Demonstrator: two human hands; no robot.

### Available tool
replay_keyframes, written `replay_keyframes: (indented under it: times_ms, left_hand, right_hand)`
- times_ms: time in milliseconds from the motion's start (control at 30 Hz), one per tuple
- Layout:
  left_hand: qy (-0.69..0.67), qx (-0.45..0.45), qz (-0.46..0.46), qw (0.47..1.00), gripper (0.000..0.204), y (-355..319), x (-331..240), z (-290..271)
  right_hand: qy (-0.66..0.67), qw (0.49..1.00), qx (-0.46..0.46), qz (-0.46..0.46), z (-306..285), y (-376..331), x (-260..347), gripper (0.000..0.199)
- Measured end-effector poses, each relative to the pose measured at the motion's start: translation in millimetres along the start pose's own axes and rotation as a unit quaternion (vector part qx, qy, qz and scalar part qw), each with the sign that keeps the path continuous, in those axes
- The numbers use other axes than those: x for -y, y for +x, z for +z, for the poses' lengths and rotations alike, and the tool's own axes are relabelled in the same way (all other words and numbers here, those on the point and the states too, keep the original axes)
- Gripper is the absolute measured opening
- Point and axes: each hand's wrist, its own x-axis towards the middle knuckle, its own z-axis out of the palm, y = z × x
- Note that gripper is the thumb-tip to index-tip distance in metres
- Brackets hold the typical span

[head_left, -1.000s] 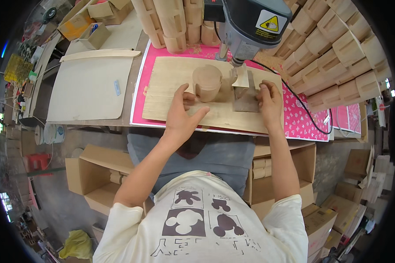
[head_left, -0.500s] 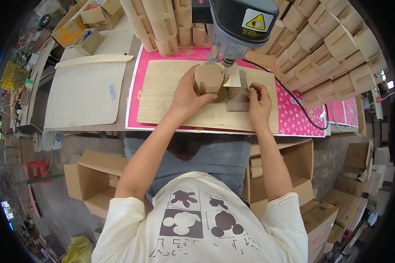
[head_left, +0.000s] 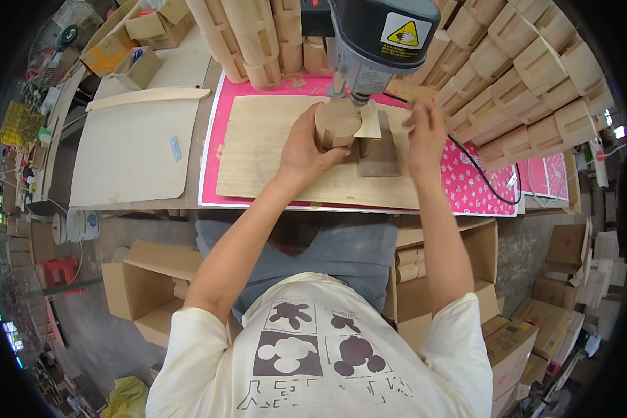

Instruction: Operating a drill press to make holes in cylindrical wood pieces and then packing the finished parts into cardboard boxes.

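Observation:
My left hand [head_left: 306, 150] is closed round a short, round wooden block [head_left: 338, 120], thumb at its near side and fingers along its left. The block stands beneath the chuck of a dark drill press [head_left: 373, 42], against a pale wooden piece [head_left: 371, 124]. That piece sits at a flat brown block [head_left: 380, 155] on a wide wooden board [head_left: 272, 164]. My right hand [head_left: 427, 139] is raised at the board's right edge, below and right of the drill head. Its fingers are bent and blurred, and whether they touch anything is not visible.
Stacked wooden cylinders [head_left: 529, 90] crowd the right, with more stacks [head_left: 240, 42] behind left. A black cable [head_left: 470, 157] runs over the pink cloth [head_left: 460, 198]. Open cartons [head_left: 150, 279] stand below the table edge. A grey sheet [head_left: 129, 160] covers the table's left.
My right hand has left the brown block's side and moved up and right. My left hand has shifted the round wooden block slightly right, closer under the chuck.

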Motion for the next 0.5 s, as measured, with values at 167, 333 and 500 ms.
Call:
replay_keyframes:
  times_ms: [167, 333, 500]
  left_hand:
    - [-0.031, -0.006, 0.017, 0.999, 0.095, 0.8, 9.3, 1.9]
    - [-0.029, 0.01, 0.024, 0.999, 0.095, 0.9, 4.7, 3.3]
    - [-0.04, -0.001, 0.014, 0.999, 0.096, -0.2, 6.4, 3.4]
  right_hand:
    - [0.253, 0.966, 0.04, -0.037, 33.9, 73.7, 113.4, 0.038]
    - [0.281, 0.944, 0.13, -0.111, 48.0, 119.2, 144.0, 0.04]
    - [0.196, 0.966, 0.1, -0.137, 21.4, 117.4, 144.4, 0.035]
